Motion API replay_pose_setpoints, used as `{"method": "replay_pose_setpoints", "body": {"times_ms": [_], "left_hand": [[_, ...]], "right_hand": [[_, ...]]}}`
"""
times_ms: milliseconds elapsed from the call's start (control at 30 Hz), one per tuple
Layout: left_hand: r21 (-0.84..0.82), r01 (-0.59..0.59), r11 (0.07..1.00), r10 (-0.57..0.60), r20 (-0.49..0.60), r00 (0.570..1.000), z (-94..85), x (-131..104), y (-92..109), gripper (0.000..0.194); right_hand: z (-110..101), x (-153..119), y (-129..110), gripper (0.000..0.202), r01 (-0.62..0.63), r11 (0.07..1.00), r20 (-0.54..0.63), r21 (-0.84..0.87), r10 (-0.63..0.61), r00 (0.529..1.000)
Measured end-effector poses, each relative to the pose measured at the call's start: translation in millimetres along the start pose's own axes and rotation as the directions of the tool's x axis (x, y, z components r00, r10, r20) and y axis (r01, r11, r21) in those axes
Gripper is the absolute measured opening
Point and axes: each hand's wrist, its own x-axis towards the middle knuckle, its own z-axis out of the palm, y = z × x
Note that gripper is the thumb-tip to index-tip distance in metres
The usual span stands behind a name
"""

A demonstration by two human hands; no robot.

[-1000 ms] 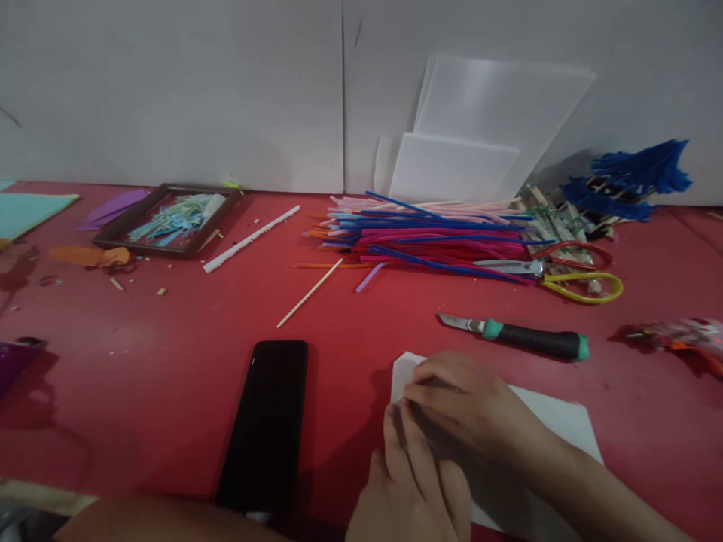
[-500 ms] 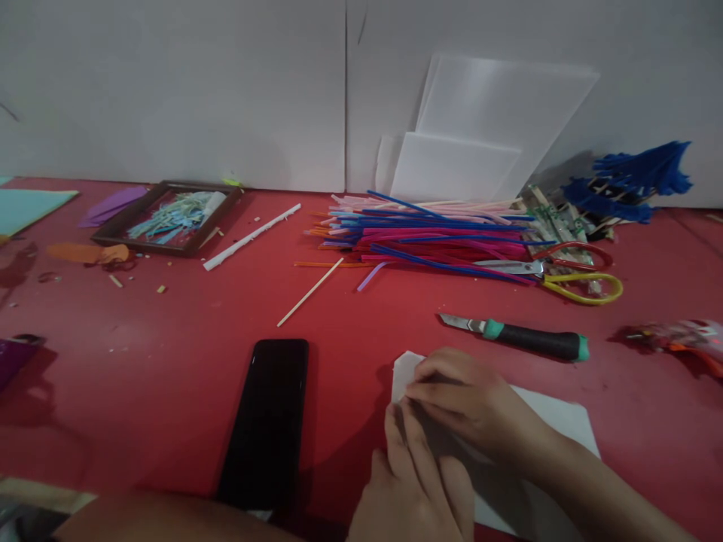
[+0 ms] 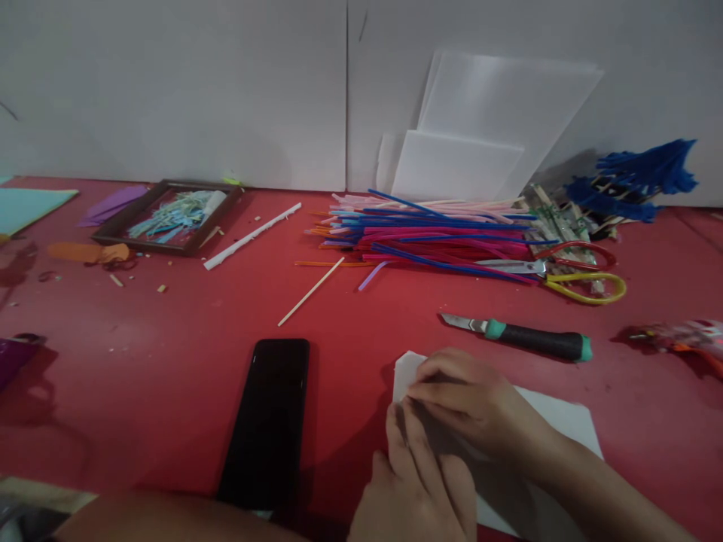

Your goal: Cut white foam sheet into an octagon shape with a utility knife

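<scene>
A white sheet of paper (image 3: 559, 421) lies on the red table, its left edge seemingly folded or raised near the fingertips. My right hand (image 3: 474, 399) rests over it from the right, fingers bent and pressed together at the left edge. Just below, my left hand (image 3: 415, 482) presses on the same edge with its fingers close together. The fingertips of both hands nearly meet, and whatever may be pinched between them is hidden. A black phone (image 3: 268, 421) lies left of the hands.
Behind the paper lies a cutter knife (image 3: 539, 341). Farther back are colourful pipe cleaners (image 3: 440, 241), scissors (image 3: 587, 290) and white sheets (image 3: 502, 98) against the wall. A brown-framed tray (image 3: 195, 245), a thin stick (image 3: 310, 292) and a white paper roll (image 3: 252, 236) sit leftward.
</scene>
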Motion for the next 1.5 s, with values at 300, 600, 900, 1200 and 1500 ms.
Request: {"method": "replay_pose_setpoints", "body": {"times_ms": [300, 600, 900, 1200, 1500], "left_hand": [[0.008, -0.02, 1.0, 0.021, -0.055, 0.998, -1.8, 4.2, -0.4, 0.004], [0.041, -0.045, 0.998, 0.046, -0.043, 0.998, 1.0, 2.4, 1.2, 0.006], [-0.05, 0.054, 0.997, -0.058, -0.083, 0.995, 7.1, -3.3, 5.8, 0.009], [-0.067, 0.091, 0.994, -0.091, 0.011, 0.996, 8.9, -4.4, 1.8, 0.017], [-0.039, -0.016, 0.999, 0.015, -0.034, 0.999, -7.4, 9.6, -9.1, 0.015]], "right_hand": [[-1.6, 1.0, -0.5, 0.023, 0.026, 1.0, -0.006, 0.008, -0.026, 1.0], [-0.1, 0.4, -1.4, 0.024, 0.023, 1.0, -0.022, 0.019, -0.023, 1.0], [0.6, -0.2, -0.4, 0.025, 0.031, 1.0, -0.016, 0.003, -0.031, 0.999], [-2.3, 2.0, -3.0, 0.024, 0.02, 1.0, 0.005, 0.02, -0.02, 1.0], [-0.3, 0.9, -2.1, 0.022, 0.021, 0.999, -0.026, 0.039, -0.02, 0.999]]}}
